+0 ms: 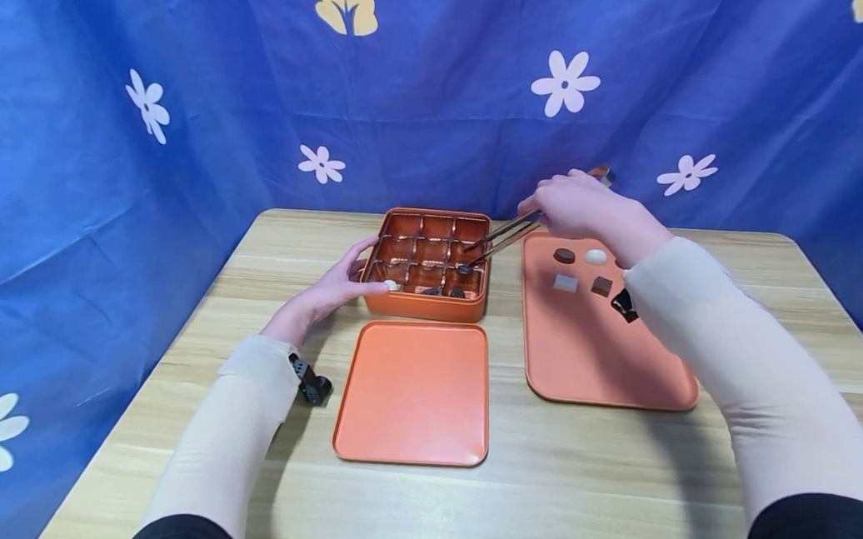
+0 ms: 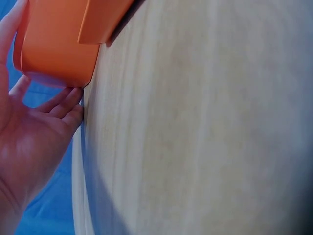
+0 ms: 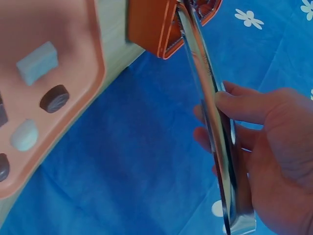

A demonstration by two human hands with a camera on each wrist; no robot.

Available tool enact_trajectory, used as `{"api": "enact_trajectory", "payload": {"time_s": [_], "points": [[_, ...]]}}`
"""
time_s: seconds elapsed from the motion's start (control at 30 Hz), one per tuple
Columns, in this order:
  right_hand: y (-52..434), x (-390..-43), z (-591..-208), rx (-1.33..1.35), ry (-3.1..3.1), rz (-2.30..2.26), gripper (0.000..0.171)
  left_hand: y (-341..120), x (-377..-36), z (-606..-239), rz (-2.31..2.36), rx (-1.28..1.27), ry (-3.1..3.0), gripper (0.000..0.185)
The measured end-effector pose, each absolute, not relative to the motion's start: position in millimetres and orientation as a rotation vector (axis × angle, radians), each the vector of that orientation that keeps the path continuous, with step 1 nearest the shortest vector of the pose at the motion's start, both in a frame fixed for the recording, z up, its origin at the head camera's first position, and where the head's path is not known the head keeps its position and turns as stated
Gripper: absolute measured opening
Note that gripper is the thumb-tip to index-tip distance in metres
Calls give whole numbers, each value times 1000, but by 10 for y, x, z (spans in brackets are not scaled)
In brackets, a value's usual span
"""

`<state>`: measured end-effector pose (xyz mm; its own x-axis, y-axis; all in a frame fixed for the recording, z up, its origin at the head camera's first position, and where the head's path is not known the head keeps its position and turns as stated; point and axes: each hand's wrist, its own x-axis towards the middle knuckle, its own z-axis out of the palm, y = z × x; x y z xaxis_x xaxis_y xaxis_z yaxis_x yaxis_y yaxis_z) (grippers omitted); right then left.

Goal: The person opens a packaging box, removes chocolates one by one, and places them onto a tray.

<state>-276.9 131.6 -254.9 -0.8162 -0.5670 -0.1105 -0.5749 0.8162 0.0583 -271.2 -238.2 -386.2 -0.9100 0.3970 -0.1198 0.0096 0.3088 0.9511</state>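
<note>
Small dark pc [image 1: 465,269] was in the R-hand column of the orange box [image 1: 425,307], approx on the divider line btwn middle & front rows, right by the nearer tip of the metal tongs [image 3: 201,54]. The other tip stood apart from it, farther back; couldn't tell if the pc touched the box floor. Tongs' long axis ran diagonally: tips down & L into the box, bent end up, back & R. So the pc lay L of, below & a bit nearer the wearer than the R hand [image 1: 582,206]. Both hands were about equally near, but only the R hand reached it, via the tongs, w/ thumb & fingers pinched round their mid-length. L hand [image 1: 333,283] braced the box's near L corner: fingers fairly straight along the side, thumb over the front rim by a white pc [image 1: 391,285], nothing clasped. R of the box, a salmon tray [image 1: 605,365] bore more pcs, incl. a white square [image 1: 565,283] & a brown square [image 1: 601,286]. A flat orange panel [image 1: 414,393] lay on the desk [image 1: 415,510], just in front of the box.
</note>
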Motion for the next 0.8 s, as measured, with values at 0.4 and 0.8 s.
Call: {"api": "enact_trajectory", "payload": {"time_s": [0.4, 0.8], "points": [[1004, -2881, -2341, -809, 2771, 171, 48, -2455, -2860, -4081, 1623, 372, 2293, 89], [785, -2945, -2394, -876, 2748, 326, 40, -2425, -2807, -4011, 1642, 343, 2262, 90]]}}
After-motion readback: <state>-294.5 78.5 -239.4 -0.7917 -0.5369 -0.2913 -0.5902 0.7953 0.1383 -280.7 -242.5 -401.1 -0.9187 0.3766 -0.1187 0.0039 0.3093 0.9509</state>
